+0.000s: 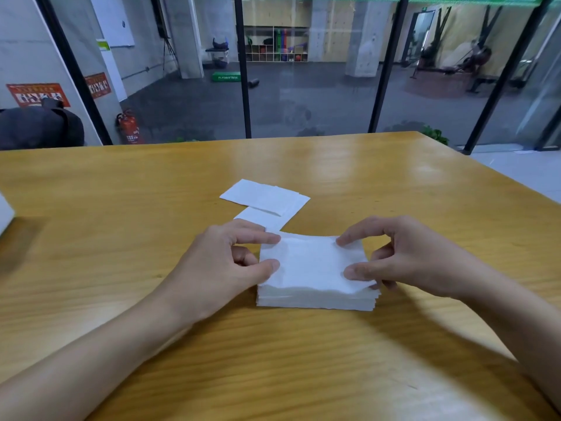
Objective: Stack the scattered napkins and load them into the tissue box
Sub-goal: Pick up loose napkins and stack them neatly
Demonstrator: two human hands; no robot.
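Observation:
A thick stack of white napkins [315, 287] sits on the wooden table [394, 183] in front of me. My left hand [224, 262] pinches the top napkin's left edge between thumb and forefinger. My right hand [403, 256] pinches its right edge the same way. Just behind the stack lie a few loose white napkins [264, 197], overlapping and flat on the table. A white corner at the far left edge [4, 214] may be the tissue box; too little shows to tell.
The table's far edge runs below a glass wall with black frames [244, 86]. A dark bag [39, 126] rests beyond the table's back left. The table's right edge slants down at the right.

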